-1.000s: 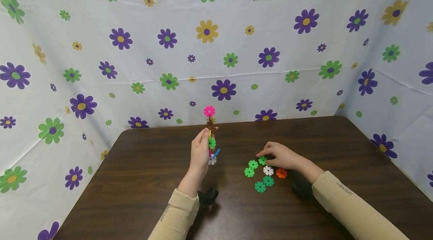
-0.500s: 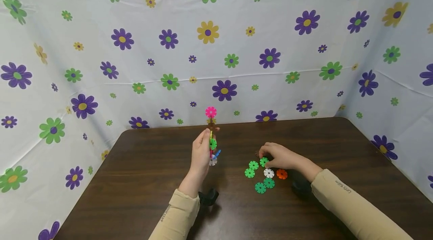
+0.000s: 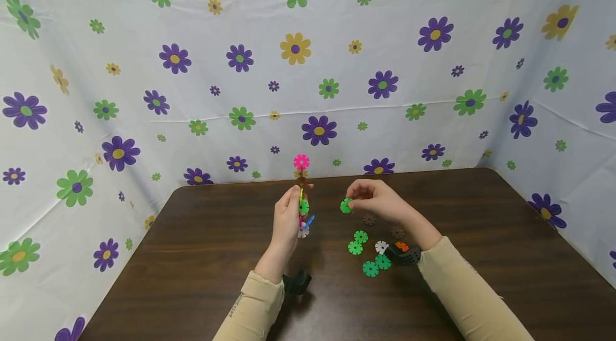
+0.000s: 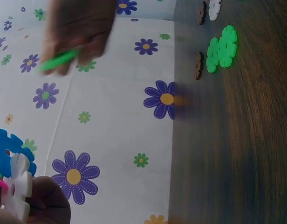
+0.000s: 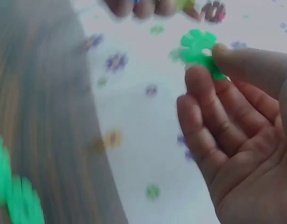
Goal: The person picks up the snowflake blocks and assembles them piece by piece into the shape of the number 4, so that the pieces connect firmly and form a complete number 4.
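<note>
1. Broadly, work is held above the brown counter.
2. By the curled left hand, a disc assembly is gripped.
3. By the right hand, a green notched disc is edge-pinched nearby; its slots are best left uncovered.

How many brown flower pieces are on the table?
2: one brown piece near the right hand, another brown piece further right, nearer the person. The right arm may hide more.

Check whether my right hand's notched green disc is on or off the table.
Off: your right hand pinches the notched green disc; the left wrist view shows it clear of the table.
</note>
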`<act>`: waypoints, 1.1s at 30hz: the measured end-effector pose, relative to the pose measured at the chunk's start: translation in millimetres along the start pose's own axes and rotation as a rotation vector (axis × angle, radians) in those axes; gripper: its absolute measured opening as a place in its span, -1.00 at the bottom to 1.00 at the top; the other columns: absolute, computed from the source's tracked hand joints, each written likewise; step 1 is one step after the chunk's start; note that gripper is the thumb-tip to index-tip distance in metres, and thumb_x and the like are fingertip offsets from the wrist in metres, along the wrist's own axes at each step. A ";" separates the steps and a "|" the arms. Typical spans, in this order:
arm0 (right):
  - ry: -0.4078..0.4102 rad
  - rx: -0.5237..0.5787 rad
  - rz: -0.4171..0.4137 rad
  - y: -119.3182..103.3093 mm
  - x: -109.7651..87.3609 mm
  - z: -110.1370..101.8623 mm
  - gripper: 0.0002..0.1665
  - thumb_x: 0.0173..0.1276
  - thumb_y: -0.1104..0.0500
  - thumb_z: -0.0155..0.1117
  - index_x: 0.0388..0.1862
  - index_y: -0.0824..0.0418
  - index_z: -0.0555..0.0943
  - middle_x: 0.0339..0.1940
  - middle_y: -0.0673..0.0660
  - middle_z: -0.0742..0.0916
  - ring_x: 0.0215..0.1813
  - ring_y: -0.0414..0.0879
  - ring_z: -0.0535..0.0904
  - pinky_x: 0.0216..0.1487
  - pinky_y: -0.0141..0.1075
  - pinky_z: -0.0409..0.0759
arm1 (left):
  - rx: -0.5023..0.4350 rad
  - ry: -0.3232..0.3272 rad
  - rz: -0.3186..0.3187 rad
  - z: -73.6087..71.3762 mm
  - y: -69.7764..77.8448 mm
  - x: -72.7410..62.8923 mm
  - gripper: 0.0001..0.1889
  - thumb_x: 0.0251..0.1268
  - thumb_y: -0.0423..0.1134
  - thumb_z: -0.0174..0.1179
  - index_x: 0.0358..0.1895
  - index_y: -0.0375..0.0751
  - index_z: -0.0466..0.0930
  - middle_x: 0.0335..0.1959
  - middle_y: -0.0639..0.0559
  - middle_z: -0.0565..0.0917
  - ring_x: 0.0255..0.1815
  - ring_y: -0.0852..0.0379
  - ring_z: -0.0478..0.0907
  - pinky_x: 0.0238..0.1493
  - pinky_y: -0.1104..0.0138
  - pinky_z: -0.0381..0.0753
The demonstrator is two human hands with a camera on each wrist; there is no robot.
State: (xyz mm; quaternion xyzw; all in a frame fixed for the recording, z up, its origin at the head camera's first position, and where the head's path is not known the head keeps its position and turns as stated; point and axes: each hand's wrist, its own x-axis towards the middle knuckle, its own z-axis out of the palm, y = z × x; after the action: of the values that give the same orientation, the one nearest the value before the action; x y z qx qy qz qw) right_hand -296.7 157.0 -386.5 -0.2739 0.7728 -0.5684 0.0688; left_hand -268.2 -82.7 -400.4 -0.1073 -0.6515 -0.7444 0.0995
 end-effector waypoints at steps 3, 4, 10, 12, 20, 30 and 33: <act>0.052 0.093 -0.001 -13.0 8.8 17.7 -0.79 0.30 0.30 0.33 -0.12 0.38 0.62 -0.29 0.20 0.70 -0.26 0.23 0.63 -0.18 -0.07 0.65 | 0.011 0.007 0.008 -0.3 0.4 0.1 -0.57 0.56 -0.01 -0.10 -0.03 -0.28 0.63 -0.58 0.02 0.38 -0.67 0.16 0.25 -0.62 0.45 0.31; 0.064 0.109 0.007 -16.3 11.4 23.2 -0.78 0.30 0.30 0.33 -0.11 0.39 0.63 -0.30 0.19 0.71 -0.27 0.23 0.64 -0.18 -0.07 0.65 | 0.011 0.009 0.010 -0.6 0.2 0.4 -0.57 0.56 -0.01 -0.10 -0.03 -0.30 0.63 -0.59 0.02 0.37 -0.67 0.16 0.25 -0.63 0.44 0.30; 0.124 0.152 0.056 -23.4 20.3 47.8 -0.78 0.30 0.29 0.33 -0.17 0.46 0.65 -0.38 0.16 0.72 -0.34 0.17 0.68 -0.18 0.00 0.66 | 0.010 0.010 0.012 -0.3 0.6 2.2 -0.58 0.57 -0.09 -0.11 -0.08 -0.40 0.60 -0.62 0.00 0.35 -0.69 0.10 0.24 -0.64 0.43 0.27; 0.133 0.169 0.060 -21.7 22.0 52.4 -0.78 0.30 0.30 0.32 -0.18 0.49 0.64 -0.39 0.16 0.71 -0.37 0.12 0.68 -0.18 0.03 0.66 | 0.013 0.009 0.006 -0.3 2.1 2.1 -0.61 0.58 -0.13 -0.13 -0.09 -0.39 0.61 -0.62 -0.01 0.36 -0.68 0.08 0.24 -0.63 0.41 0.27; 0.122 0.215 0.070 -14.3 26.7 61.9 -0.77 0.31 0.33 0.30 -0.16 0.52 0.61 -0.41 0.14 0.70 -0.40 0.00 0.68 -0.20 -0.01 0.67 | 0.039 0.007 0.002 1.5 28.5 -7.5 -0.64 0.59 -0.24 -0.15 -0.05 -0.45 0.60 -0.61 -0.08 0.36 -0.66 0.08 0.25 -0.63 0.45 0.28; 0.129 0.211 0.080 -15.1 25.9 64.3 -0.77 0.32 0.30 0.31 -0.16 0.50 0.61 -0.42 0.15 0.69 -0.40 0.01 0.68 -0.20 0.02 0.66 | 0.040 0.010 -0.021 2.4 27.4 -6.5 -0.63 0.59 -0.24 -0.15 -0.04 -0.49 0.58 -0.56 -0.12 0.37 -0.62 0.07 0.26 -0.59 0.45 0.29; 0.128 0.213 0.075 -15.6 25.5 65.0 -0.77 0.32 0.30 0.31 -0.17 0.50 0.61 -0.42 0.16 0.69 -0.39 0.06 0.68 -0.19 0.05 0.65 | 0.026 0.010 -0.021 -0.1 16.2 -2.3 -0.62 0.59 -0.21 -0.15 0.00 -0.46 0.59 -0.55 -0.08 0.38 -0.61 0.05 0.26 -0.60 0.44 0.28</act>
State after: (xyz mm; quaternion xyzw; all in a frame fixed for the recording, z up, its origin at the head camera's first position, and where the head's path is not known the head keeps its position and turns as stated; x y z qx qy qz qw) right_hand -285.5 86.4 -389.4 -0.1992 0.7207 -0.6604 0.0691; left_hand -261.4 -84.9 -385.7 -0.0954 -0.6616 -0.7375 0.0965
